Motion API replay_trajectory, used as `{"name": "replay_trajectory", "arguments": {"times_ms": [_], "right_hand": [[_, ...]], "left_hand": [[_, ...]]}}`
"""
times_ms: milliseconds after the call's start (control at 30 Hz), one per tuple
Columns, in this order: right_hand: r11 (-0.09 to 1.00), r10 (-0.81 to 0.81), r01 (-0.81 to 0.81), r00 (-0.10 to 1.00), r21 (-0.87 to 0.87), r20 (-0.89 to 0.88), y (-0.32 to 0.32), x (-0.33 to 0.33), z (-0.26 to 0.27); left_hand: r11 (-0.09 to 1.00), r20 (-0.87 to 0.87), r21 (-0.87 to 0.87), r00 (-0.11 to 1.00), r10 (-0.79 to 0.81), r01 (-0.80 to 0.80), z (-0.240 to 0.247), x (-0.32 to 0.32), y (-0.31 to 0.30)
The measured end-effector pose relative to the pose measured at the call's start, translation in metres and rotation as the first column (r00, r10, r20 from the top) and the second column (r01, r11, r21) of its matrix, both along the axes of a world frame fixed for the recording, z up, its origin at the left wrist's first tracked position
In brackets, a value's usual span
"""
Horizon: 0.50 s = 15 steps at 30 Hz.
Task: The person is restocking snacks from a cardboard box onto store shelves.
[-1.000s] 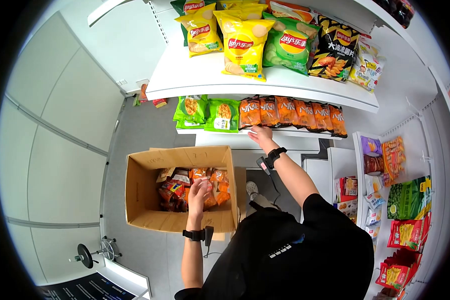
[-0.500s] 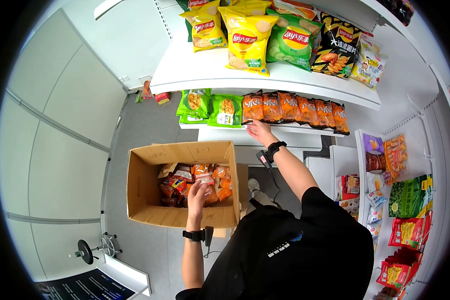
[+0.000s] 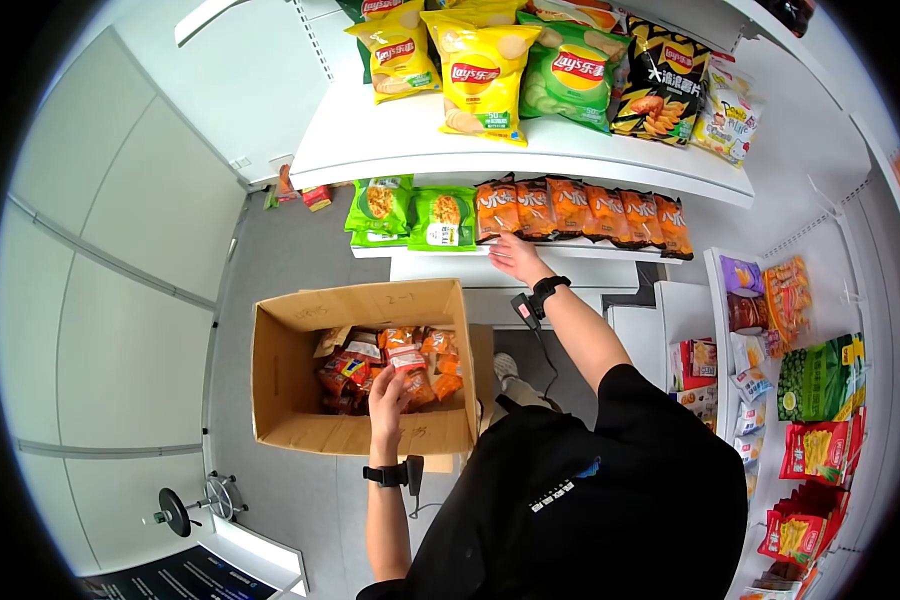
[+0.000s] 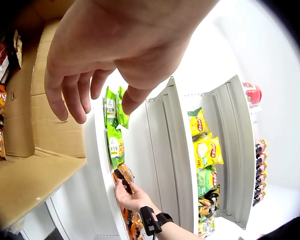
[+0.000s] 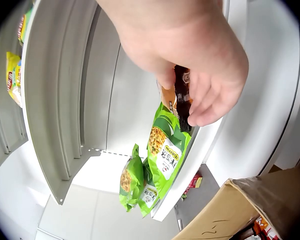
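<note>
My right hand [image 3: 519, 260] is at the lower edge of the leftmost orange snack bag [image 3: 496, 207] on the narrow lower shelf. In the right wrist view, thumb and fingers pinch the dark bottom edge [image 5: 182, 107] of this bag from two sides. Green snack bags [image 3: 443, 217] stand just left of it. Over the open cardboard box [image 3: 355, 436], my left hand [image 3: 386, 405] hovers with loosely bent fingers and holds nothing. Inside the box lie orange and red snack packets [image 3: 440, 370], partly hidden by that hand.
Several more orange bags [image 3: 610, 215] line the shelf to the right. The upper shelf [image 3: 390, 150] juts out above, bearing large chip bags [image 3: 482, 85]. A side rack [image 3: 785, 400] with more snacks stands at the right. Behind the box is a wheeled stool base [image 3: 220, 495].
My right hand has shifted slightly up against the leftmost orange bag. The left hand stays over the box, and the head view has tilted a little.
</note>
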State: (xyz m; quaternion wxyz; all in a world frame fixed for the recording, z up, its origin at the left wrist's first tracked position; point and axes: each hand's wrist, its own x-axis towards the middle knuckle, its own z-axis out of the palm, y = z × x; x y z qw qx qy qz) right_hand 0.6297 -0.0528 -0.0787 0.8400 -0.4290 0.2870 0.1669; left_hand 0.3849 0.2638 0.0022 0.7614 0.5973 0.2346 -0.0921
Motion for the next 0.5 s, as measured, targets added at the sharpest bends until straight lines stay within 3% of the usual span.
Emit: {"name": "replay_trajectory", "arguments": {"times_ms": [500], "right_hand": [[0.988, 0.106, -0.102, 0.994, 0.112, -0.031, 0.014, -0.054, 0.02]], "left_hand": [[0.999, -0.013, -0.041, 1.0, 0.0, -0.001, -0.016, 0.0, -0.003]]}}
